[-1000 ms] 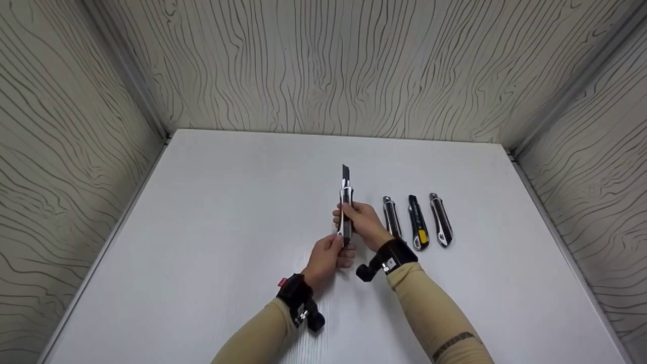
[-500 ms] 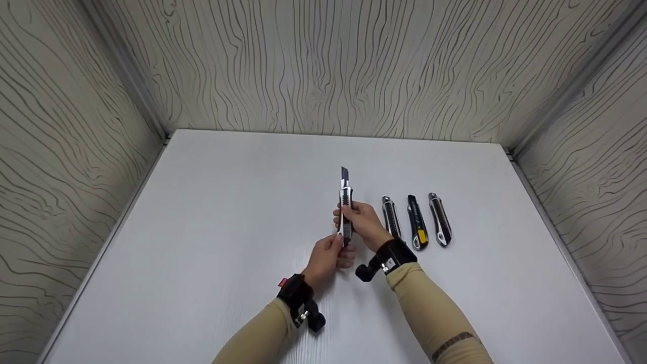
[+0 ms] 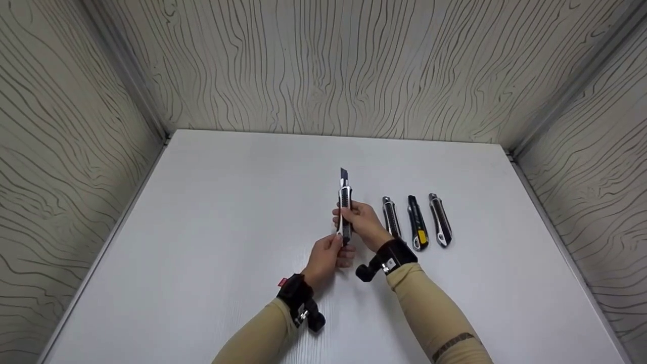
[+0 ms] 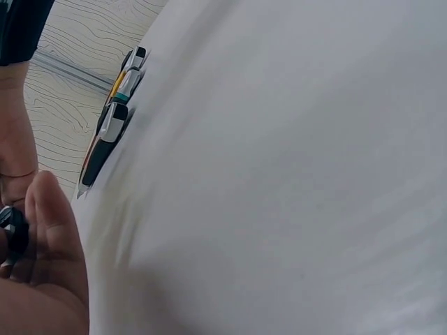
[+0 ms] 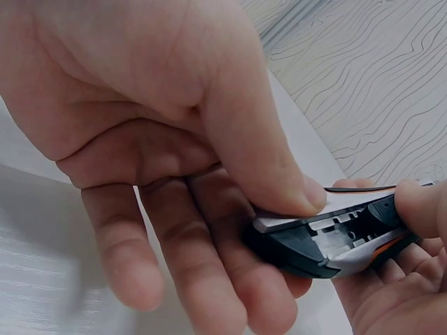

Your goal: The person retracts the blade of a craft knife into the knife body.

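A silver and black utility knife point(image 3: 345, 197) is held up over the middle of the table, its blade pointing away and extended out of the tip. My right hand point(image 3: 365, 222) grips the handle from the right, thumb on top; in the right wrist view that thumb point(image 5: 419, 209) presses at the slider. My left hand point(image 3: 326, 255) pinches the rear end, its thumb above and the other fingers spread below. Up close in the right wrist view, the left hand point(image 5: 209, 174) has the knife's black end cap point(image 5: 290, 251) between thumb and fingers. The left wrist view catches only that end.
Right of my hands lie several more utility knives in a row: a silver one point(image 3: 391, 217) partly behind my right wrist, a black one with a yellow slider point(image 3: 418, 225), and another silver one point(image 3: 441, 220). Wood-patterned walls point(image 3: 323, 65) border the white table point(image 3: 217, 202).
In the head view the blade tip has come down slightly and a little less blade shows. The handle leans marginally further left; both hands keep their grip almost unmoved.
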`<control>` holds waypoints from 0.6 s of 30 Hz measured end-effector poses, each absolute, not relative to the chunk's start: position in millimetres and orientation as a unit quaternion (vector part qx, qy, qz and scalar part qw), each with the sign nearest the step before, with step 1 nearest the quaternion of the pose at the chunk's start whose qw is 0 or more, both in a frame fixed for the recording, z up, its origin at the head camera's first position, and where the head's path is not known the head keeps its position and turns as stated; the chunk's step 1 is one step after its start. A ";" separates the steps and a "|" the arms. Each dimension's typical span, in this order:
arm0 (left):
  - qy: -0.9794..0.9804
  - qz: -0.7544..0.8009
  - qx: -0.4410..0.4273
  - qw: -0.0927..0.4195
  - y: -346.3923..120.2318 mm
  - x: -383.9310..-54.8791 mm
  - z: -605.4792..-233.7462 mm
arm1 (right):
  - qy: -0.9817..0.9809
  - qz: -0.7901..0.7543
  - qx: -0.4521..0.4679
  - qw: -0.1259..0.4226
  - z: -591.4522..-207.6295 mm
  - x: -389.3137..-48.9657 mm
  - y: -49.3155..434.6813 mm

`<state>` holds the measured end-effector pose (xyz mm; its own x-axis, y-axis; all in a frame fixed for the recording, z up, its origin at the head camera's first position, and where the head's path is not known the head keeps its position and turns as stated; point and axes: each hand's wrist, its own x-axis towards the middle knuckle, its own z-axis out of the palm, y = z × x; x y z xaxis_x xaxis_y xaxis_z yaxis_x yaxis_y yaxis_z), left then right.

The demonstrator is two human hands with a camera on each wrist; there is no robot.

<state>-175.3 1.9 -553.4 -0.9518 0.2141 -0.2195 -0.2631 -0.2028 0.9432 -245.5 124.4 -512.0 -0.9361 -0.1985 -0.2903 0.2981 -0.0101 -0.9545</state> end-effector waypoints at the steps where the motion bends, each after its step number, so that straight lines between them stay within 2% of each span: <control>1: 0.613 0.775 -0.019 0.154 1.9 -175.1 -553.3 | 0.682 -0.710 0.035 0.174 -512.1 -245.3 124.7; 18: 0.596 0.786 -0.025 0.164 2.0 -173.9 -551.2 | 0.696 -0.694 0.010 0.183 -510.6 -241.5 127.5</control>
<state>-173.9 2.0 -551.2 -0.9450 0.2278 -0.2346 -0.2874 -0.2365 0.9282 -241.5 127.5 -510.6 -0.9325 -0.2402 -0.2699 0.2689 0.0375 -0.9624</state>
